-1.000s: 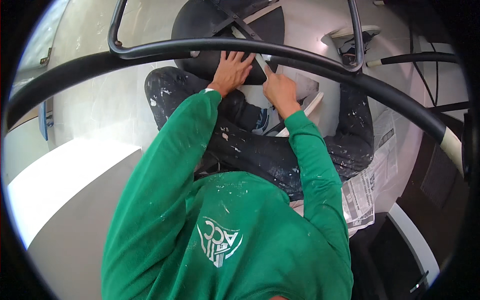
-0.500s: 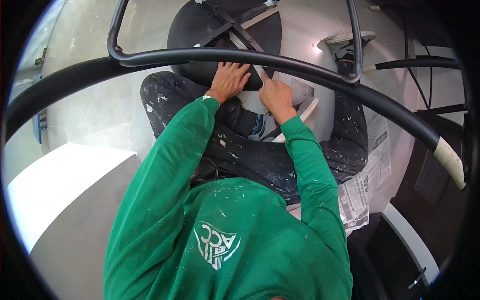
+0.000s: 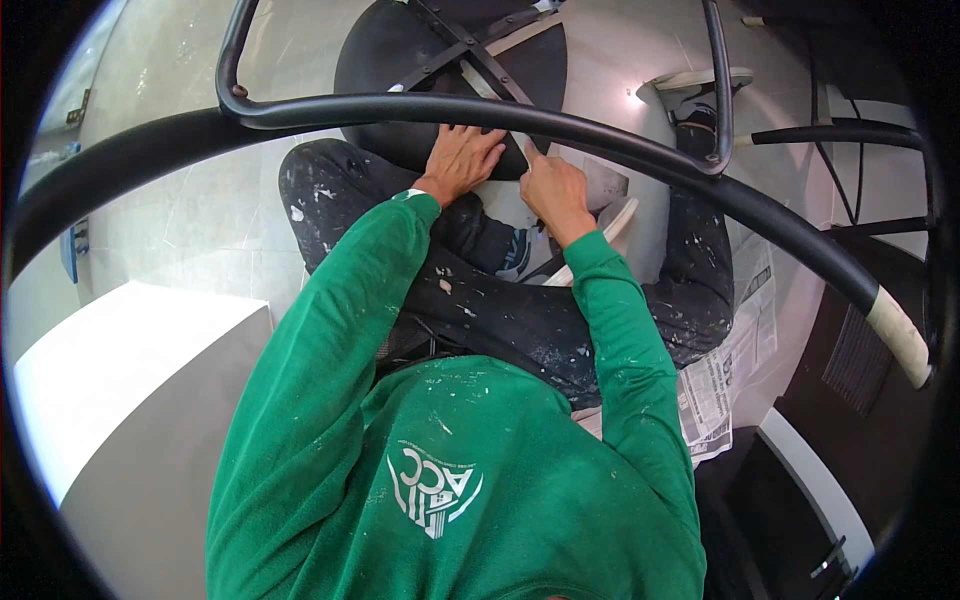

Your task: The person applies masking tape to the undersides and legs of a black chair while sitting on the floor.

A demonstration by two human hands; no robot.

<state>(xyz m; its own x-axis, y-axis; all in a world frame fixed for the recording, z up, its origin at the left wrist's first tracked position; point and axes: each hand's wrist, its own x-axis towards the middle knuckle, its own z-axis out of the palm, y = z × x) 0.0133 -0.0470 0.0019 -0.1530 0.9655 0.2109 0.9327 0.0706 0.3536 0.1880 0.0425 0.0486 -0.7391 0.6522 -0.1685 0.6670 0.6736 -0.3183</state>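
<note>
A round black seat (image 3: 390, 60), underside showing, lies beyond my crossed legs, with dark metal crossbars (image 3: 480, 62) fixed across it. A black tubular frame (image 3: 420, 108) arches in front and hides part of the seat. My left hand (image 3: 460, 160) rests flat on the near part of the seat, fingers spread and their tips behind the tube. Beside it, my right hand (image 3: 555, 192) has its fingers curled and its index finger stretched toward a pale strip (image 3: 518, 140) at the seat's edge. Whatever the curled fingers hold is hidden.
Printed newspaper sheets (image 3: 710, 395) lie on the floor by my right knee. A white-topped block (image 3: 140, 350) stands at left. More black tubing (image 3: 840, 132) and a dark panel (image 3: 860, 360) are at right. A shoe (image 3: 700, 78) rests beyond the frame.
My right hand has shifted very slightly, its index finger still at the pale strip. The left hand stays in place on the seat.
</note>
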